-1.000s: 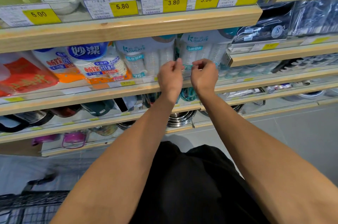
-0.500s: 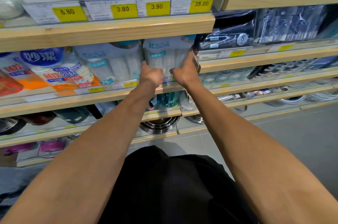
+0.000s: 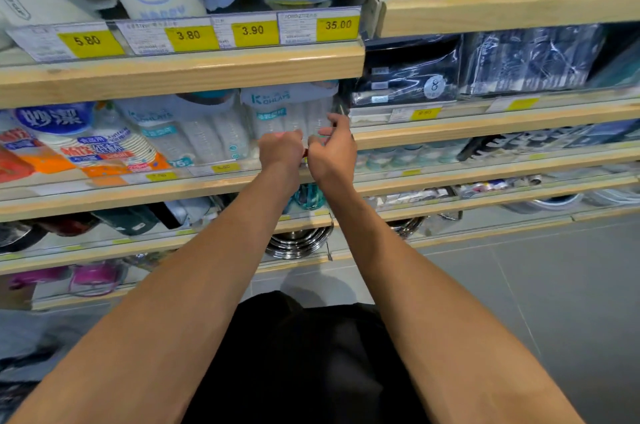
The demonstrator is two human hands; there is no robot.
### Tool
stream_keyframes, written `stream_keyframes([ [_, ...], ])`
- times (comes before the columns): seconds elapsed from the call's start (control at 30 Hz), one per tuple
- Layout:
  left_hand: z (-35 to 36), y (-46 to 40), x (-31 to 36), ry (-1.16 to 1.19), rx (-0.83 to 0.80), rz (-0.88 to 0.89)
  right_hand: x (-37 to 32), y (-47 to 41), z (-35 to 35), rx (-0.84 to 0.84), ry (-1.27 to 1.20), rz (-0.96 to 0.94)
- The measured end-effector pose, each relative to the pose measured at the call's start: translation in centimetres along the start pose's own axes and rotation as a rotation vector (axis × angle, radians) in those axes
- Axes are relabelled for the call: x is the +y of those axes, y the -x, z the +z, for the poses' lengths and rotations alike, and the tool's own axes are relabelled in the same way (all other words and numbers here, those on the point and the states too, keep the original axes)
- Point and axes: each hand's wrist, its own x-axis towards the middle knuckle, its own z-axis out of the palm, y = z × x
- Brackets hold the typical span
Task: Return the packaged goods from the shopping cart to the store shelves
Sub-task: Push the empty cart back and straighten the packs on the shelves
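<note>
A clear pack of plastic cups (image 3: 287, 111) with a teal and white KOHLAYS label stands on the wooden shelf (image 3: 381, 139), at the right end of its bay. Both hands meet at the pack's lower front. My left hand (image 3: 280, 150) is curled into a fist against the wrapper. Touching it on the right, my right hand (image 3: 331, 150) pinches the wrapper's right edge with thumb and forefinger. A second pack of the same cups (image 3: 207, 132) stands just to the left.
Paper cup packs (image 3: 100, 143) fill the shelf's left part. Mugs and yellow price tags (image 3: 337, 25) are on the shelf above, dark blue packets (image 3: 408, 77) in the bay to the right. Steel bowls (image 3: 298, 240) sit on lower shelves. Grey tiled floor (image 3: 536, 302) lies to the right.
The hands went from the gap between the two cup packs to the right pack's sides, then came together at its lower front. The view shifted right and closer to the shelf.
</note>
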Motion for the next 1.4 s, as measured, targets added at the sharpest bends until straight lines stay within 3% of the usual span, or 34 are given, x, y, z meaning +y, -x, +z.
stream_keyframes([
  [0.17, 5.6, 2.9, 1.0, -0.105, -0.136, 0.253, -0.9, -2.3, -5.3, 0.198, -0.085, -0.161],
  [0.3, 10.7, 5.1, 0.7, -0.243, -0.002, 0.531, 0.5, -5.9, -11.5, 0.309, 0.061, -0.175],
  [0.37, 12.7, 5.6, 0.5, -0.382, 0.035, 0.588, 1.5, -7.9, -14.8, 0.315, 0.207, -0.171],
  [0.53, 14.5, 6.1, 0.5, -0.619, 0.111, 0.583, 2.5, -11.7, -19.1, 0.131, 0.597, -0.207],
  [0.73, 14.0, 5.8, 1.2, -0.74, 0.222, 0.497, 3.2, -13.8, -19.5, -0.069, 0.799, -0.086],
  [0.93, 13.5, 3.9, 0.5, -0.762, -0.029, 0.319, 3.3, -13.5, -19.3, -0.112, 0.91, -0.109],
  [1.07, 13.8, 3.0, 1.0, -0.895, -0.066, 0.218, 3.0, -13.6, -19.6, -0.197, 0.97, -0.096],
  [1.17, 14.7, 4.5, 1.0, -0.758, 0.176, 0.38, 3.1, -14.3, -20.0, -0.094, 0.875, -0.128],
  [1.27, 15.7, 6.7, 0.0, -0.59, 0.421, 0.759, 3.6, -14.4, -21.1, 0.085, 0.71, -0.217],
  [1.33, 17.6, 7.4, -0.4, -0.531, 0.331, 0.952, 3.9, -14.7, -22.5, 0.17, 0.585, -0.25],
  [1.4, 21.1, 8.4, -0.6, -0.504, 0.152, 0.976, 5.0, -15.9, -25.2, 0.248, 0.468, -0.253],
])
